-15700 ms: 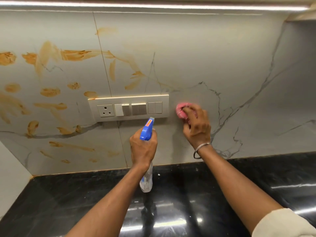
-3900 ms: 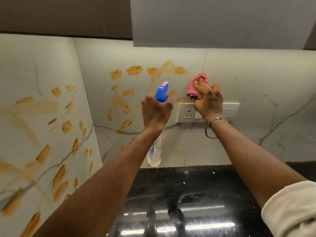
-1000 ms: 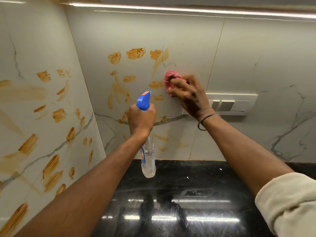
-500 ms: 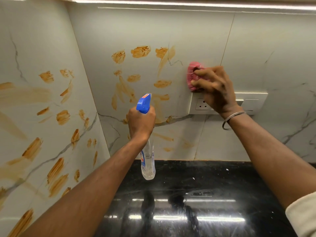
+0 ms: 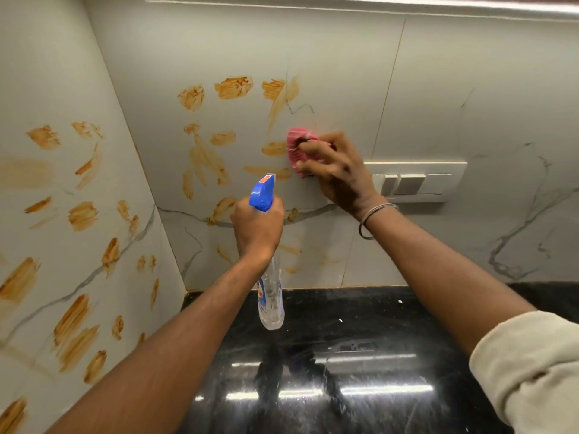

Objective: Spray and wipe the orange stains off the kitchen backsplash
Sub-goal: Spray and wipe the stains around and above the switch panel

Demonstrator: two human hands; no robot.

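Moisture could be driven into the switch plate [image 5: 438, 175] if the wet wiping strays rightward. The bunched pink cloth [image 5: 296, 145] is pressed to the backsplash [image 5: 470, 89] just beside that plate's left end, clutched under the curled fingers of the right hand [image 5: 340, 177]. Pigment could be smeared into streaks rather than lifted, should the cloth be dragged through stains not yet wetted. The spray bottle [image 5: 271, 296] is gripped round its neck by the left hand [image 5: 258, 228], nozzle toward the wall, its clear body hung over the back edge of the black countertop [image 5: 391, 333]. The orange stains [image 5: 233, 87] are spread mostly left of and above both hands toward the corner — the nearest ones touched by the cloth, many more on the side wall [image 5: 47, 73].
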